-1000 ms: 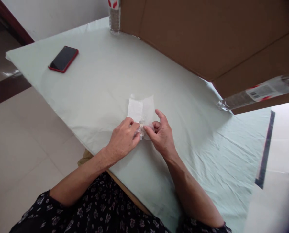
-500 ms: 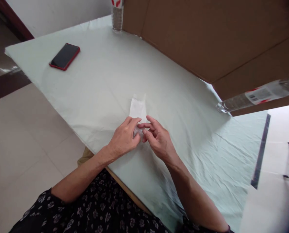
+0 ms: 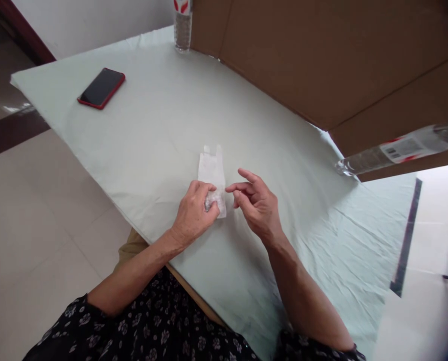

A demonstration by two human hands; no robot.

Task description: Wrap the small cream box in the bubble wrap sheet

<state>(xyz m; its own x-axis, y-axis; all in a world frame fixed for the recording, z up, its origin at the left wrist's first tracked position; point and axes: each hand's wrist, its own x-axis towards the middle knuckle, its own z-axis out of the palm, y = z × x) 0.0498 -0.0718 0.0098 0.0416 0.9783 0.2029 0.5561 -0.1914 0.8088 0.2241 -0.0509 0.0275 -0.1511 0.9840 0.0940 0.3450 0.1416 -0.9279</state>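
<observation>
A narrow white plastic bag (image 3: 212, 169), folded flat with two tabs like handles at its far end, lies on the cloth-covered table. Its near part looks crinkled and see-through between the thumb and forefinger of my left hand (image 3: 194, 209), which grips it there; the other fingers are curled and partly hidden. Just right of the bag, my right hand (image 3: 257, 204) hovers apart from it, fingers loosely bent and spread, holding nothing.
A pale green cloth (image 3: 152, 125) covers the table. A phone in a red case (image 3: 102, 88) lies at the far left. One clear bottle (image 3: 182, 30) stands by a large cardboard panel (image 3: 284, 60); another bottle (image 3: 400, 149) is at the right.
My right hand has moved right, away from the bag and from my left hand. More of the bag's near end now shows, while my left hand stays on it.
</observation>
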